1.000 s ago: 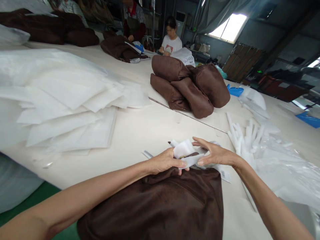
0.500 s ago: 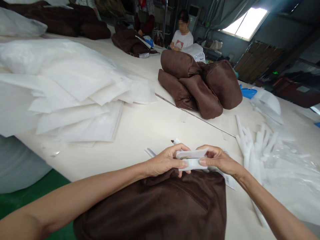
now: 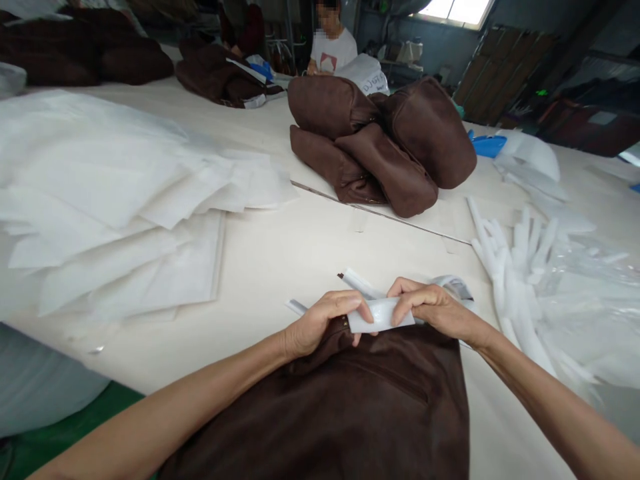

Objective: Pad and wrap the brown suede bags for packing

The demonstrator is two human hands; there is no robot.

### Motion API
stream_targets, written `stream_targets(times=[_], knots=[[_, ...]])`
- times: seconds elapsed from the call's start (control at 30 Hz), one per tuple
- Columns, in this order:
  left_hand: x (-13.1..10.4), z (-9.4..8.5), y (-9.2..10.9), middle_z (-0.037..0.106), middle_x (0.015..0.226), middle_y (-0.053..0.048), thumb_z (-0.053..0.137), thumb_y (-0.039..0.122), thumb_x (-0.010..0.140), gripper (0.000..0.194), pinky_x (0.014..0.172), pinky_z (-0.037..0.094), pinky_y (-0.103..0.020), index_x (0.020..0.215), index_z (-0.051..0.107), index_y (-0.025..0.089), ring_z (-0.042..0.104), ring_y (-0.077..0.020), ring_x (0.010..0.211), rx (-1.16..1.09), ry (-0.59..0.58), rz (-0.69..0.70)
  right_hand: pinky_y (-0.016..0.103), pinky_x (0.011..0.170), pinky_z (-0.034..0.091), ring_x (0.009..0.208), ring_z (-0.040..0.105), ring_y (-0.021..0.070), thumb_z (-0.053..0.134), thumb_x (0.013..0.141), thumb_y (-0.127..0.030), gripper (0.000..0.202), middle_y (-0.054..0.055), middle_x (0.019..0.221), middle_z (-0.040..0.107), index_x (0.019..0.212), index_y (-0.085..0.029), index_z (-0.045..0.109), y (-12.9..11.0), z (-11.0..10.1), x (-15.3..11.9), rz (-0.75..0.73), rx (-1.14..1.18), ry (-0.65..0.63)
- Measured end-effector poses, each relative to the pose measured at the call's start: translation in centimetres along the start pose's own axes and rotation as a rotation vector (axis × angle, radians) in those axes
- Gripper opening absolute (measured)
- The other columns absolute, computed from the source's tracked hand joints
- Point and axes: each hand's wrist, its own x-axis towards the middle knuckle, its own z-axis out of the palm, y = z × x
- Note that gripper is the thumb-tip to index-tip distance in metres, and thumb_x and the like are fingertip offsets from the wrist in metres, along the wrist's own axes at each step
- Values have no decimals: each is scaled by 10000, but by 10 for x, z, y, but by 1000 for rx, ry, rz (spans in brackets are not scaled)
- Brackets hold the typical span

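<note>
Between my two hands is a small piece of white foam sheet (image 3: pixel 382 313), folded over at the top end of a brown leather bag (image 3: pixel 340 413). My left hand (image 3: pixel 323 321) pinches the foam's left end, with small brass-coloured fittings showing just beside it. At the right end my right hand (image 3: pixel 437 309) grips the same piece, thumb in front and fingers behind. The bag lies close to me with a zipped slit across its face. Whatever the foam covers is hidden. Wrapped strips (image 3: pixel 363 283) lie just behind my hands.
Several stuffed brown bags (image 3: pixel 395 147) sit together beyond my hands. White sheets (image 3: pixel 115 200) are piled on the left of the pale table (image 3: pixel 270 267). Foam strips (image 3: pixel 510 280) and clear plastic (image 3: pixel 590 300) lie at the right. Another person (image 3: pixel 334 47) is across the table.
The foam piece was parted with a brass ring showing inside; now it is folded closed over that spot. My fingers have shifted along it. The view has tilted downward and to the right.
</note>
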Motion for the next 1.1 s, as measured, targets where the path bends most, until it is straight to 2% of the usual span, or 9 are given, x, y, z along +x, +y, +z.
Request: stream_targets(times=[0.13,0.3,0.43,0.57,0.67,0.8,0.9,0.97,1.1], knots=[[2,5,-2,702,770,-53,701,453,822,318,558,395,-206,796,573,162,539,-100,545,130,48,11,282,784,437,805,565,163,551,858,-247,258,27,924,580,767,-224,791,-2,1,2,-24,-34,5],[16,3,-3,706,767,-37,763,476,749,603,549,430,-228,1216,517,184,559,-132,551,235,98,-112,287,808,447,837,574,165,518,903,-248,308,36,943,577,718,-203,761,1,-9,4,-95,-170,4],[29,15,5,711,762,-78,721,569,730,490,535,383,-222,900,666,113,533,-120,537,387,-16,-215,340,906,454,924,593,189,510,914,-199,305,77,1008,594,700,-167,724,1,-9,-6,-220,-316,65],[41,26,15,669,622,-18,756,589,654,473,489,346,-209,793,686,143,485,-114,491,490,110,-194,413,1102,335,1250,487,228,512,911,-132,241,105,1312,537,1003,-197,725,1,2,-48,-288,-437,423],[60,23,11,684,646,-6,779,570,633,460,494,367,-201,842,702,168,503,-120,506,486,176,-242,386,1025,427,1118,572,202,576,910,-230,285,84,1192,599,1184,-226,654,6,17,-104,-169,-367,803],[72,22,-8,636,558,0,796,578,534,479,451,387,-228,782,701,179,531,-168,490,503,134,-326,325,772,507,749,606,160,653,827,-405,284,19,833,642,1022,-201,690,10,35,-208,154,-224,1377],[71,25,-18,621,539,9,760,582,549,442,427,392,-241,766,703,201,543,-187,483,551,108,-315,308,709,477,714,574,159,671,735,-502,345,13,777,643,870,-186,688,11,33,-281,404,-163,1750],[70,25,-21,612,525,13,754,571,544,423,433,405,-250,761,707,212,553,-197,490,557,131,-322,299,683,447,736,567,172,702,664,-507,358,25,768,653,783,-170,688,13,28,-313,530,-126,1839],[71,20,-21,611,521,11,772,561,529,415,422,402,-259,757,719,219,536,-190,464,539,151,-336,291,596,368,640,546,174,733,591,-434,302,38,616,625,630,-138,688,24,21,-336,714,-1,1769]])
